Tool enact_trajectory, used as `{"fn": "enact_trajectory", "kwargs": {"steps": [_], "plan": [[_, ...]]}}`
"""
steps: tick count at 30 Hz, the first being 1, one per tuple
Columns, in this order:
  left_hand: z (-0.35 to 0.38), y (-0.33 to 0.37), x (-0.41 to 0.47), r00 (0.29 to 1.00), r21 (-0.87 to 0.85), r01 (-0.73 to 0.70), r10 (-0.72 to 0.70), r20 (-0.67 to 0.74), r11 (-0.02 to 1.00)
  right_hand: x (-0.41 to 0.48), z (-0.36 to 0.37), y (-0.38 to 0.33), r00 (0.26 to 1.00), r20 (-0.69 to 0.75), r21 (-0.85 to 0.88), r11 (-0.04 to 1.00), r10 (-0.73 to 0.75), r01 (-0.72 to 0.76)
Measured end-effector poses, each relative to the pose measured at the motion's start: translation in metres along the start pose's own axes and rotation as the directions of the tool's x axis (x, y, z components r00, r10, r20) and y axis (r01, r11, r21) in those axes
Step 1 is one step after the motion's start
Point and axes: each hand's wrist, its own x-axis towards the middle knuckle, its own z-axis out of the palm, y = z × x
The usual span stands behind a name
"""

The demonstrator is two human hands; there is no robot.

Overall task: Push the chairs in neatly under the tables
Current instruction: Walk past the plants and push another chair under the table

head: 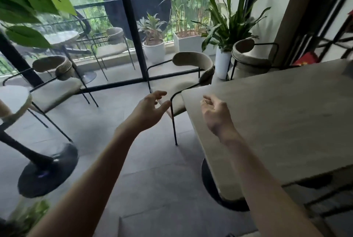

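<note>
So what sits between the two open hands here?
In the head view, the black metal armrest of the beige cushioned chair and the pale wooden table's corner lie between the left hand and right hand.

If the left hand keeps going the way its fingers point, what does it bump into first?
Most likely the black metal arm of the nearest chair. The left hand is open, its fingertips right beside that thin frame at the table corner. Depth is hard to judge, so it may already be nearly touching.

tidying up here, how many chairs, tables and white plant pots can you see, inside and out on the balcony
chairs: 4
tables: 3
white plant pots: 3
total: 10
</note>
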Motion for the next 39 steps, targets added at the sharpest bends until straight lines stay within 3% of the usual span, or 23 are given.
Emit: {"fn": "enact_trajectory", "kwargs": {"steps": [15,22,31,36,39], "plan": [[0.013,-0.049,0.366,0.987,-0.102,-0.060,0.074,0.142,0.993,0.326,0.085,-0.002,0.985,-0.141,0.014,0.995,0.096,-0.095],[-0.038,-0.120,0.503,0.993,-0.063,-0.057,0.063,0.103,0.996,0.463,0.176,-0.043,0.988,-0.107,0.033,0.994,0.108,-0.105],[-0.136,-0.261,0.698,0.990,-0.013,-0.050,0.051,0.130,0.999,0.647,0.329,-0.087,0.974,-0.193,0.084,0.991,0.122,-0.107],[-0.163,-0.298,0.817,0.977,-0.029,-0.120,0.123,0.173,0.992,0.733,0.388,-0.110,0.955,-0.228,0.121,0.978,0.191,-0.167],[-0.158,-0.301,0.887,0.956,-0.052,-0.177,0.185,0.229,0.983,0.786,0.402,-0.115,0.921,-0.321,0.109,0.974,0.222,-0.197]]}}
